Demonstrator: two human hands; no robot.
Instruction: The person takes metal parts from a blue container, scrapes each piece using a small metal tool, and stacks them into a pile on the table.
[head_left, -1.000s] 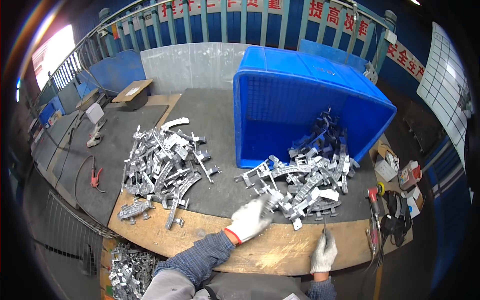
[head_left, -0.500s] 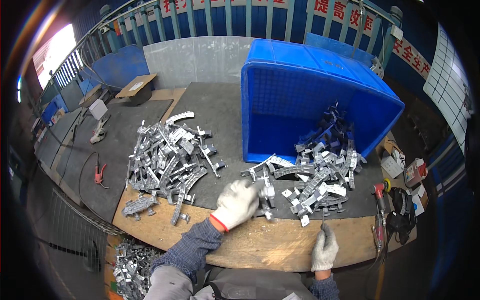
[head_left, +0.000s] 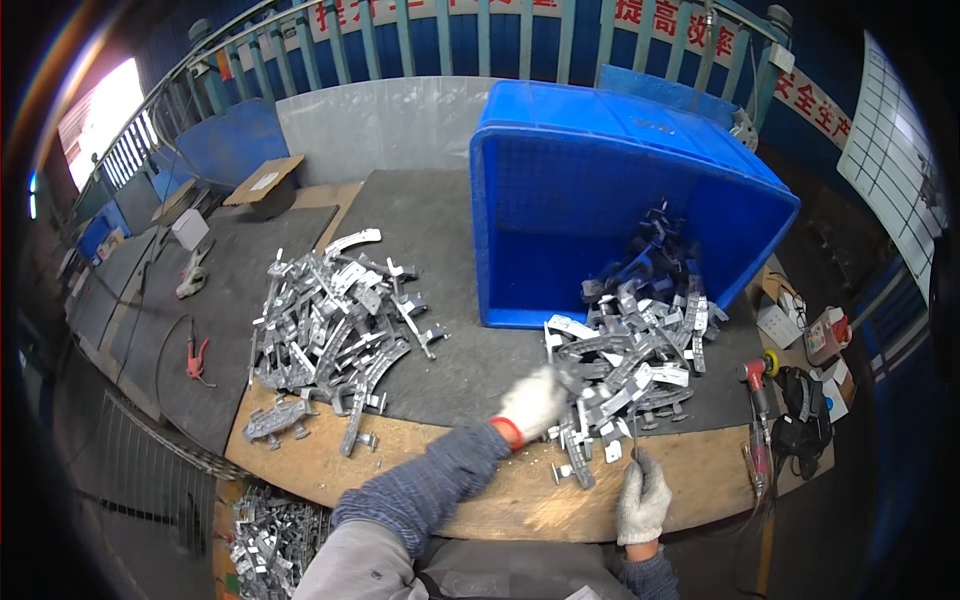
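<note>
My left hand [head_left: 533,405], in a white knit glove with a red cuff, reaches to the left edge of the right-hand heap of grey metal castings [head_left: 640,360]. Motion smears its fingers, so a grip does not show. Just beside it, one ribbed casting [head_left: 574,455] lies partly over the wooden edge. My right hand [head_left: 642,500], gloved too, is closed around a thin dark rod-like tool [head_left: 635,437] that points up toward the heap. Most of that tool is hidden in the glove.
The heap spills from a blue crate [head_left: 635,115] tipped on its side. Another casting heap [head_left: 330,320] lies left, near a lone casting [head_left: 277,420]. A red air gun [head_left: 197,360] is far left; a power tool [head_left: 757,400] lies right. More castings [head_left: 270,545] sit below the bench.
My left hand has moved right, from the bench middle to the right heap. A casting now lies at the heap's front left. My right hand stays almost in place with the rod-like tool.
</note>
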